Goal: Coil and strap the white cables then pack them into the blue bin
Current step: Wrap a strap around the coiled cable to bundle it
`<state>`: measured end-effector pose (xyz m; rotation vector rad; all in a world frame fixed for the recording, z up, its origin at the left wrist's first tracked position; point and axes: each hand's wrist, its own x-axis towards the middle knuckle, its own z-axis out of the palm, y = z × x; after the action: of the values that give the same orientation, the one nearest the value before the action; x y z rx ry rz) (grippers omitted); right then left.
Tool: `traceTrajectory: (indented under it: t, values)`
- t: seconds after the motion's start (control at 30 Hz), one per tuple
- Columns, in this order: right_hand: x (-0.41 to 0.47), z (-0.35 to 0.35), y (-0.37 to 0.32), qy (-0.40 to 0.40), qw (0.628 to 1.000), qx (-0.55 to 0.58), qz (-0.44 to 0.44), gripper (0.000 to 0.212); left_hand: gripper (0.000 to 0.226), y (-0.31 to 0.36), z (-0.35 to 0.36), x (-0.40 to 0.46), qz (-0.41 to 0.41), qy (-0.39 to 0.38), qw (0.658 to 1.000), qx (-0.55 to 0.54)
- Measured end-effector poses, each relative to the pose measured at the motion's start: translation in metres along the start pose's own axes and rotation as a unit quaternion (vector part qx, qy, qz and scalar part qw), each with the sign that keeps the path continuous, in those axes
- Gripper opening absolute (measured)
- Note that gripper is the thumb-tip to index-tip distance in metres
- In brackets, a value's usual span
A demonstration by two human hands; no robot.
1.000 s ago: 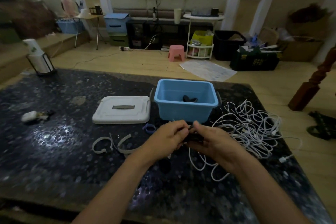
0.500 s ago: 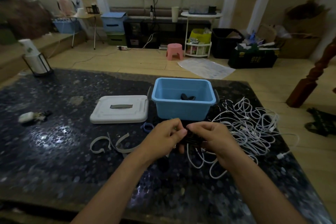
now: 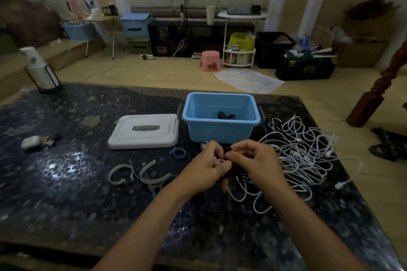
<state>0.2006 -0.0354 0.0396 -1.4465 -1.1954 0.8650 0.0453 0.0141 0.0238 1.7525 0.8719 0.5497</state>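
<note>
Head camera shows most white cables (image 3: pixel 304 156) loose in a heap right of the blue bin (image 3: pixel 220 130), which holds only something small and dark. My left hand (image 3: pixel 204 169) and right hand (image 3: pixel 255 163) pinch something dark together just before the bin; my fingers hide what.

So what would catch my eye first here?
Probably the two hands, left hand and right hand, meeting over the dark table, pinching something small and dark. Behind them sits an open blue bin, with tangled white cables sprawling to its right.
</note>
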Motion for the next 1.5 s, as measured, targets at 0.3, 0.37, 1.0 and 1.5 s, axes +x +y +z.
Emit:
traceTrajectory:
  t: [0.3, 0.37, 1.0, 1.5]
  values:
    - [-0.001, 0.002, 0.0, -0.039, 0.998, 0.003, -0.057, 0.014, 0.012, 0.008, -0.002, -0.001, -0.011, -0.049, 0.997, -0.066]
    - [0.0, 0.003, 0.001, -0.054, 0.996, 0.011, -0.066, 0.016, 0.015, 0.008, -0.001, -0.001, -0.025, -0.024, 0.994, -0.101]
    - [-0.011, 0.009, 0.014, -0.008, 0.903, -0.292, -0.316, 0.023, 0.03, 0.001, -0.023, -0.005, -0.077, 0.048, 0.988, -0.123]
    - [-0.001, 0.009, 0.016, -0.019, 0.963, -0.177, -0.201, 0.018, 0.023, 0.005, -0.013, -0.003, 0.023, 0.229, 0.971, -0.06]
